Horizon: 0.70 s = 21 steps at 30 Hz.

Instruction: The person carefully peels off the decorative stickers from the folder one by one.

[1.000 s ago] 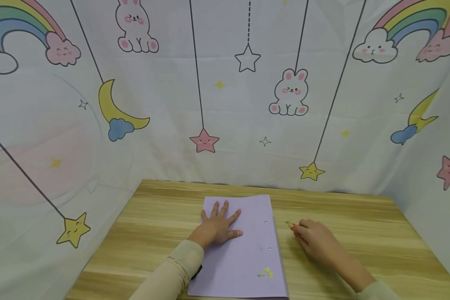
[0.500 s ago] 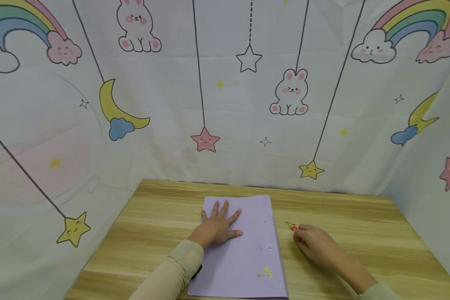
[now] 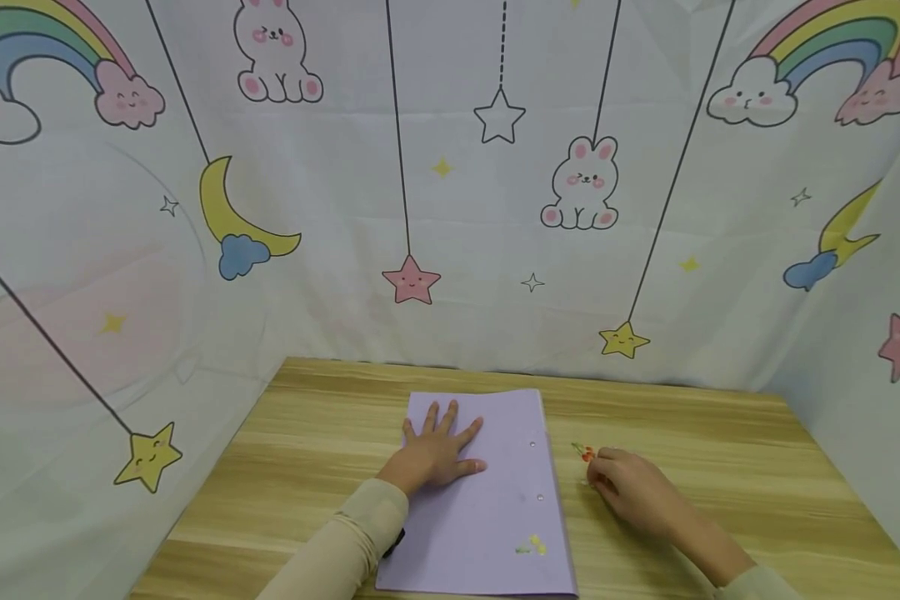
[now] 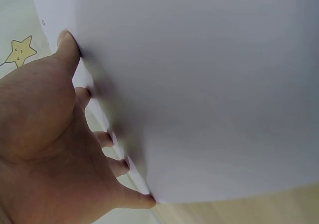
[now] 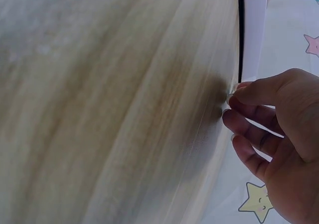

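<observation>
My left hand point(image 3: 437, 454) presses flat with spread fingers on a lilac folder point(image 3: 487, 517) lying on the wooden table. In the left wrist view, its fingertips touch the smooth cover point(image 4: 214, 84). To the right of the folder, my right hand point(image 3: 633, 487) is low over the table, thumb and forefinger pinching a tiny pale, clear-looking piece point(image 5: 229, 98). Its kind is too small to tell. Just beyond those fingertips lies a red cherry-like decoration point(image 3: 587, 453) with green stems, apart from the pinched piece.
Two small shiny studs point(image 3: 540, 497) sit near the folder's right edge, and a yellow-and-green decoration point(image 3: 534, 546) is near its lower right corner. The wood-grain table point(image 3: 705, 450) extends to both sides. A printed white curtain point(image 3: 480, 217) surrounds the back and sides.
My right hand has drawn slightly back toward me, uncovering more of the red decoration, and the pale piece now shows at its fingertips. The left hand and folder stay put.
</observation>
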Tool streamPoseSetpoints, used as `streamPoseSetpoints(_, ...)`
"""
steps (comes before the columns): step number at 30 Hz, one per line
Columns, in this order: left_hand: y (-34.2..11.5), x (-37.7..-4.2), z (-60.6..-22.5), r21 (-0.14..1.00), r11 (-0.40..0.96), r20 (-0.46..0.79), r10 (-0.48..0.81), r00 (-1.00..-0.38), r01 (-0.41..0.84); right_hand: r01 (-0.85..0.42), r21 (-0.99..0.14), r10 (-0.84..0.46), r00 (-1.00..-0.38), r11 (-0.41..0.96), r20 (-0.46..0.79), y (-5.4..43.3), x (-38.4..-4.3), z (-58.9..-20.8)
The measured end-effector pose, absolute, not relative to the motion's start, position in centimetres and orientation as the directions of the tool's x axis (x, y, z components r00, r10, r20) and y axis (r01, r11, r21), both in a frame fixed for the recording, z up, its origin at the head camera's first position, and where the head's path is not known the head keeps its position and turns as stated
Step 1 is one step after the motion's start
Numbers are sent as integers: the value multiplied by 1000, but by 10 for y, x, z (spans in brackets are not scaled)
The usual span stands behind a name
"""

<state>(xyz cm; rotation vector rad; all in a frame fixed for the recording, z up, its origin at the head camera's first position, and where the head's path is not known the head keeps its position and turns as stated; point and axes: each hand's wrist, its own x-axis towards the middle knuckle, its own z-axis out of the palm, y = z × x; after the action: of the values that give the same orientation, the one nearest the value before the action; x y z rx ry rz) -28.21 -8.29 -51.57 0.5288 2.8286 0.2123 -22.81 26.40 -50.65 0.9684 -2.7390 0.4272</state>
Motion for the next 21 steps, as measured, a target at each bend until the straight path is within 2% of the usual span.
streamPoseSetpoints(4, -84, -285, -522, 199, 919, -221, 380, -898, 340, -640, -212, -577, -762, 738, 294, 265, -229, -506)
streamPoseSetpoints(13, -82, -279, -508, 185, 924, -231, 371, -899, 334, -647, -220, -581, -757, 730, 300, 265, -229, -507)
streamPoseSetpoints(21, -84, -288, -524, 197, 920, -228, 380, -896, 340, -638, -199, -562, -758, 744, 332, 266, -227, -507)
